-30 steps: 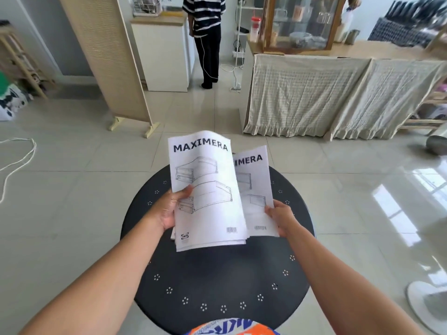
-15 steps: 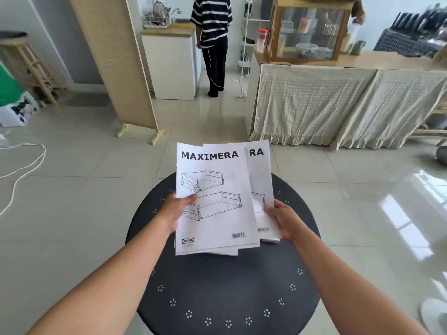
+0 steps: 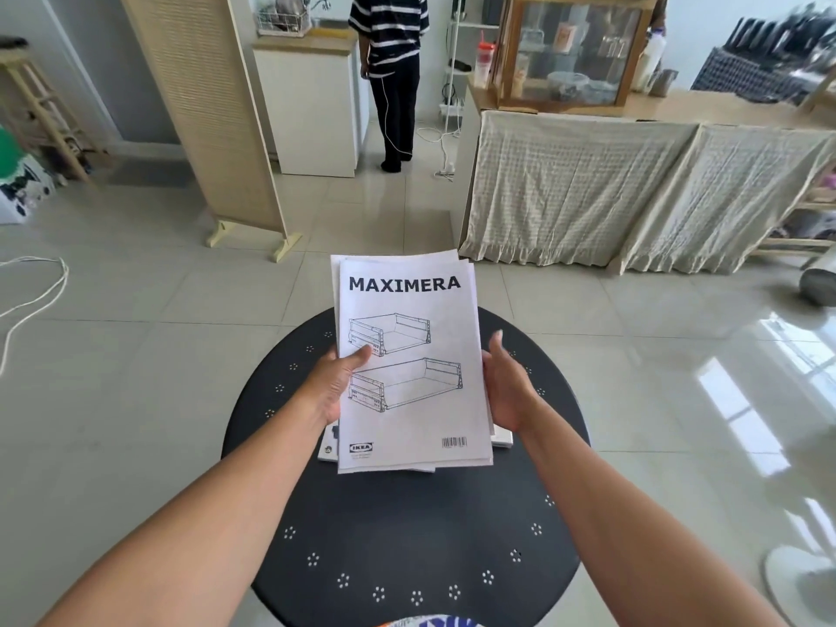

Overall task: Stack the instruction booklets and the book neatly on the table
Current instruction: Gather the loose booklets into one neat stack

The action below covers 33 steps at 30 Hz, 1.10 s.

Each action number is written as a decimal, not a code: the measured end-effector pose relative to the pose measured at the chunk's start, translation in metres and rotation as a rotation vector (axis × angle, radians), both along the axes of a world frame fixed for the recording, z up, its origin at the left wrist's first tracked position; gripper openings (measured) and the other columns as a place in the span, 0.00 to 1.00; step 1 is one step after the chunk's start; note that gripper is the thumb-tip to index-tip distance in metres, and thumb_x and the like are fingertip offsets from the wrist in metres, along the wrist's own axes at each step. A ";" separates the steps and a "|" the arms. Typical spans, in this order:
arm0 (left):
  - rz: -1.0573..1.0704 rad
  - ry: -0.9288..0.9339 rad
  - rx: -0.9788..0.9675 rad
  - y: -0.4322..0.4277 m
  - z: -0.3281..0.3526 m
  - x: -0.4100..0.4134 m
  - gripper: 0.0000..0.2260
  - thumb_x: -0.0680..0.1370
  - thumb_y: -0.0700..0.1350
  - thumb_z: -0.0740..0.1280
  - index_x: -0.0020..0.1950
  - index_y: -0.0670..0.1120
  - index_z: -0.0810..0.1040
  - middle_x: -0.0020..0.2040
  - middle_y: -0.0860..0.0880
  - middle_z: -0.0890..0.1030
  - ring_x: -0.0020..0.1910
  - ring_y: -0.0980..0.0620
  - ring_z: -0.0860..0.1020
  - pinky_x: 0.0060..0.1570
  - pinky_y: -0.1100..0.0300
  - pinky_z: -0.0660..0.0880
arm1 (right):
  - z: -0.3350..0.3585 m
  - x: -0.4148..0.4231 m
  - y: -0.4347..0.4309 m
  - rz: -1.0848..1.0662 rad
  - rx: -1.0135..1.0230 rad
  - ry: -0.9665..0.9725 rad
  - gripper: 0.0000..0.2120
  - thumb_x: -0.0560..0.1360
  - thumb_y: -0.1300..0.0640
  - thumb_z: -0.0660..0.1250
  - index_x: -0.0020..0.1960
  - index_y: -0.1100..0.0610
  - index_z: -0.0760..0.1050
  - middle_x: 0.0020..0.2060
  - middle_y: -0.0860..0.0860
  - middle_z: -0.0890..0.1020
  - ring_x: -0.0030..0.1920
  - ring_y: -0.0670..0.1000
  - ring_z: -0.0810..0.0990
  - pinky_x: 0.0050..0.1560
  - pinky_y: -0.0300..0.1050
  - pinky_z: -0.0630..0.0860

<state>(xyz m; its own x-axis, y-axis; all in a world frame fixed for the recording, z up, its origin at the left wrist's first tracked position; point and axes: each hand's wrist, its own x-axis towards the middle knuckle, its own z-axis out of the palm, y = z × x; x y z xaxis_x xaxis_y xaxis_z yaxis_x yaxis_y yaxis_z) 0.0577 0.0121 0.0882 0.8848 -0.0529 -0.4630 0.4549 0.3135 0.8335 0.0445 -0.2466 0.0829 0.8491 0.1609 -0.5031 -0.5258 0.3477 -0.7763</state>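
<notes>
Left hand [image 3: 332, 386] pinches the white paper MAXIMERA booklets [image 3: 409, 364], right hand [image 3: 506, 386] flat against their edge — best tap them flush over the round black table [image 3: 407, 536].

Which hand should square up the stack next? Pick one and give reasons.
Right. The right hand lies open and flat against the stack's edge, free to push. The left hand pinches the stack, thumb on top, steadying it.
</notes>
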 end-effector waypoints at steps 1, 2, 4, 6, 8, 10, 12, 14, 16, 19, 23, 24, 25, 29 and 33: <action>0.006 -0.020 0.015 -0.002 0.000 0.000 0.23 0.64 0.48 0.78 0.58 0.48 0.79 0.59 0.42 0.83 0.60 0.39 0.78 0.62 0.36 0.71 | 0.003 0.002 0.003 0.013 -0.019 -0.026 0.32 0.79 0.35 0.54 0.65 0.59 0.77 0.60 0.60 0.82 0.58 0.60 0.82 0.56 0.56 0.79; 0.014 -0.040 0.027 -0.004 0.001 0.000 0.20 0.67 0.48 0.77 0.56 0.48 0.80 0.58 0.43 0.83 0.60 0.40 0.79 0.63 0.38 0.71 | 0.006 0.003 0.006 0.027 -0.065 -0.069 0.26 0.79 0.40 0.60 0.65 0.60 0.77 0.60 0.61 0.83 0.55 0.59 0.83 0.54 0.56 0.80; 0.023 -0.071 0.050 -0.006 0.004 0.001 0.16 0.70 0.46 0.75 0.57 0.47 0.80 0.57 0.43 0.83 0.58 0.42 0.79 0.64 0.42 0.71 | 0.009 0.005 0.011 -0.006 -0.199 -0.141 0.17 0.76 0.58 0.70 0.63 0.62 0.76 0.56 0.61 0.84 0.48 0.57 0.85 0.45 0.51 0.82; 0.016 -0.099 0.049 -0.004 0.005 0.004 0.16 0.71 0.42 0.74 0.58 0.44 0.79 0.56 0.41 0.83 0.59 0.41 0.79 0.63 0.43 0.73 | 0.009 0.011 0.015 -0.082 -0.275 -0.147 0.13 0.72 0.68 0.72 0.55 0.60 0.78 0.49 0.57 0.85 0.43 0.56 0.84 0.42 0.50 0.82; 0.001 -0.125 0.070 0.000 0.005 0.005 0.15 0.72 0.41 0.74 0.57 0.43 0.79 0.56 0.41 0.83 0.59 0.41 0.80 0.63 0.44 0.73 | 0.006 0.016 0.022 -0.126 -0.298 -0.143 0.12 0.71 0.71 0.71 0.50 0.59 0.78 0.48 0.57 0.84 0.46 0.58 0.83 0.50 0.55 0.81; 0.005 -0.140 0.098 0.003 0.002 0.006 0.17 0.73 0.39 0.72 0.60 0.41 0.78 0.58 0.40 0.82 0.59 0.41 0.79 0.64 0.44 0.73 | 0.000 0.019 0.030 -0.133 -0.325 -0.148 0.13 0.71 0.72 0.71 0.52 0.61 0.78 0.47 0.57 0.84 0.49 0.59 0.82 0.55 0.56 0.79; 0.007 -0.148 0.125 0.006 -0.004 0.004 0.17 0.74 0.37 0.71 0.62 0.39 0.77 0.57 0.40 0.82 0.58 0.41 0.79 0.64 0.45 0.72 | -0.009 0.018 0.038 -0.125 -0.356 -0.158 0.14 0.71 0.72 0.71 0.54 0.60 0.78 0.47 0.56 0.84 0.51 0.59 0.81 0.52 0.53 0.78; 0.007 -0.139 0.149 0.010 -0.010 0.000 0.14 0.74 0.36 0.70 0.59 0.41 0.78 0.53 0.43 0.83 0.56 0.44 0.80 0.64 0.45 0.72 | -0.018 0.014 0.042 -0.099 -0.348 -0.162 0.15 0.71 0.71 0.72 0.55 0.59 0.78 0.49 0.56 0.84 0.53 0.60 0.82 0.51 0.52 0.79; -0.005 -0.133 0.158 0.014 -0.016 -0.005 0.14 0.73 0.38 0.72 0.58 0.42 0.79 0.51 0.45 0.84 0.55 0.45 0.80 0.63 0.46 0.72 | -0.022 0.009 0.044 -0.064 -0.349 -0.174 0.16 0.70 0.69 0.73 0.55 0.57 0.78 0.50 0.54 0.85 0.53 0.58 0.82 0.50 0.48 0.78; -0.065 -0.160 0.188 0.018 -0.014 -0.008 0.18 0.69 0.40 0.75 0.58 0.44 0.80 0.53 0.44 0.85 0.54 0.48 0.82 0.55 0.53 0.76 | -0.024 0.005 0.041 0.019 -0.380 -0.223 0.21 0.67 0.68 0.76 0.57 0.54 0.77 0.51 0.52 0.85 0.53 0.53 0.83 0.52 0.47 0.79; -0.129 -0.154 0.210 0.022 -0.009 -0.006 0.21 0.66 0.39 0.77 0.58 0.42 0.81 0.52 0.45 0.86 0.52 0.49 0.83 0.47 0.59 0.76 | -0.027 0.007 0.031 0.124 -0.424 -0.213 0.25 0.65 0.64 0.79 0.59 0.55 0.78 0.53 0.52 0.86 0.55 0.52 0.83 0.56 0.51 0.79; -0.145 -0.139 0.229 0.022 -0.011 -0.006 0.22 0.66 0.38 0.78 0.58 0.42 0.81 0.52 0.45 0.86 0.52 0.50 0.83 0.47 0.59 0.76 | -0.028 0.006 0.030 0.151 -0.462 -0.194 0.21 0.66 0.64 0.78 0.56 0.54 0.79 0.52 0.52 0.85 0.55 0.53 0.82 0.59 0.52 0.78; -0.162 -0.122 0.244 0.021 -0.013 -0.007 0.21 0.66 0.37 0.77 0.58 0.41 0.81 0.52 0.45 0.85 0.52 0.50 0.82 0.47 0.60 0.75 | -0.030 0.005 0.031 0.181 -0.498 -0.179 0.17 0.67 0.65 0.77 0.53 0.52 0.80 0.52 0.52 0.85 0.56 0.54 0.82 0.61 0.54 0.77; -0.140 -0.071 0.258 0.017 -0.019 -0.011 0.16 0.67 0.35 0.76 0.52 0.44 0.81 0.48 0.47 0.84 0.49 0.52 0.81 0.43 0.62 0.74 | -0.032 0.001 0.039 0.181 -0.554 -0.166 0.13 0.71 0.67 0.73 0.47 0.50 0.78 0.48 0.52 0.84 0.54 0.55 0.80 0.60 0.53 0.77; -0.091 -0.095 0.245 0.018 -0.015 -0.007 0.14 0.68 0.36 0.76 0.51 0.45 0.81 0.49 0.47 0.85 0.49 0.52 0.82 0.50 0.59 0.76 | -0.022 0.006 0.041 0.092 -0.549 -0.193 0.10 0.73 0.67 0.72 0.43 0.53 0.80 0.43 0.53 0.83 0.46 0.54 0.80 0.56 0.53 0.78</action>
<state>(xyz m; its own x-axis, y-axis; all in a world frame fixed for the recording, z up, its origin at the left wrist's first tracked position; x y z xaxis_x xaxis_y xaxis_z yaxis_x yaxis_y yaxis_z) 0.0510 0.0298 0.0733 0.9218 -0.0306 -0.3865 0.3877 0.0592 0.9199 0.0508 -0.2052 0.0605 0.9285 -0.0024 -0.3713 -0.3661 -0.1728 -0.9144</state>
